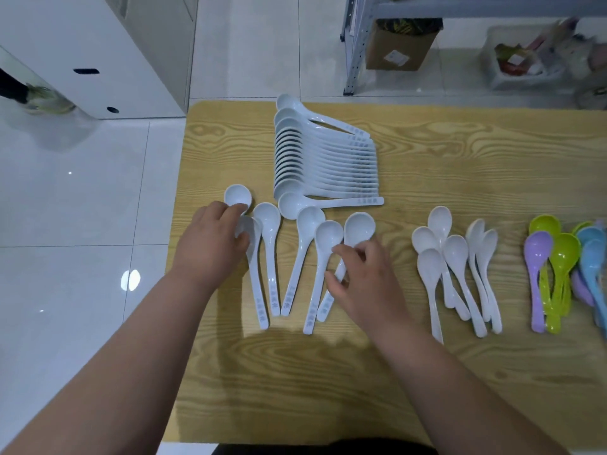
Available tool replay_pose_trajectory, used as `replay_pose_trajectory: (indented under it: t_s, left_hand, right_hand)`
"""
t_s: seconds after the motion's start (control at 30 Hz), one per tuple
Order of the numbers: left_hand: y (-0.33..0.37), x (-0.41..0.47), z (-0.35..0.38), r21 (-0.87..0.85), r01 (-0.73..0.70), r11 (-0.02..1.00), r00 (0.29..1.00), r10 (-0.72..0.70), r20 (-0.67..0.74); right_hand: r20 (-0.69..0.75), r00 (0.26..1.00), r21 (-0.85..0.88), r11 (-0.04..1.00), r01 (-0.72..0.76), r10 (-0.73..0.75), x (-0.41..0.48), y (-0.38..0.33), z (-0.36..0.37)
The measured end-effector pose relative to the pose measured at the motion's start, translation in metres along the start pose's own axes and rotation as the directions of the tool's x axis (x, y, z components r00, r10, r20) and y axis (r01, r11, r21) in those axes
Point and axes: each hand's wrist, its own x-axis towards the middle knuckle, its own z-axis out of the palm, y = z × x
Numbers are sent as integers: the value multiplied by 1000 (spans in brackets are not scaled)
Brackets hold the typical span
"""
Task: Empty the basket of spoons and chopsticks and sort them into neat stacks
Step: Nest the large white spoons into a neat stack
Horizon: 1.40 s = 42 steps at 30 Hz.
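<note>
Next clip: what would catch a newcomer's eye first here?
The long nested row of white spoons at the far middle of the table stands out first. Nearer, the left hand and right hand each grip one of the loose white spoons fanned there. A bright bunch of coloured spoons lies at the right edge.

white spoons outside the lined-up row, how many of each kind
long spoons with printed handles: 6
short plain spoons: 6
total: 12
</note>
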Motion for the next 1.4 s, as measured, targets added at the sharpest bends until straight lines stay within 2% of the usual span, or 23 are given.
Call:
replay_pose_trajectory:
  t_s: [0.1,0.23,0.4,0.5,0.63,0.73,0.8,0.93,1.0,1.1,1.13,1.4]
  left_hand:
    - [3,7,-1,-8,-45,999,999,45,-16]
    - [0,9,6,17,-123,992,992,123,-25]
    - [-1,-5,2,-51,-116,992,992,118,40]
    - [-1,-26,-10,-187,-51,981,994,68,85]
    - [2,-65,-29,-406,81,910,990,-25,141]
    - [4,-90,-44,-525,203,827,976,-128,177]
    - [5,-103,-52,-600,300,742,953,-201,227]
    - [3,-117,-67,-757,439,483,898,-262,354]
    - [1,-118,-74,-804,458,379,888,-244,390]
    - [-2,-122,-85,-826,458,327,888,-212,408]
    - [-2,-124,-89,-829,470,304,881,-218,419]
    - [-2,-142,-105,-841,541,2,828,-177,532]
  right_hand:
    - [147,958,107,959,-262,245,-5,-8,-1]
    - [211,858,316,797,-514,469,-7,-17,-5]
    - [194,820,364,737,-570,539,-23,-19,-9]
    - [196,786,388,689,-612,587,-30,-21,-13]
    - [167,768,412,664,-624,618,-40,-27,-20]
    - [156,806,459,681,-571,571,-50,-38,-30]
    - [197,844,525,673,-520,499,-57,-51,-39]
    - [305,912,595,692,-407,274,-69,-85,-54]
    - [344,921,558,749,-356,181,-72,-99,-58]
    - [362,931,389,901,-193,44,-74,-116,-66]
    - [363,932,365,917,-164,22,-74,-121,-69]
    - [434,900,551,776,-305,46,-83,-154,-90]
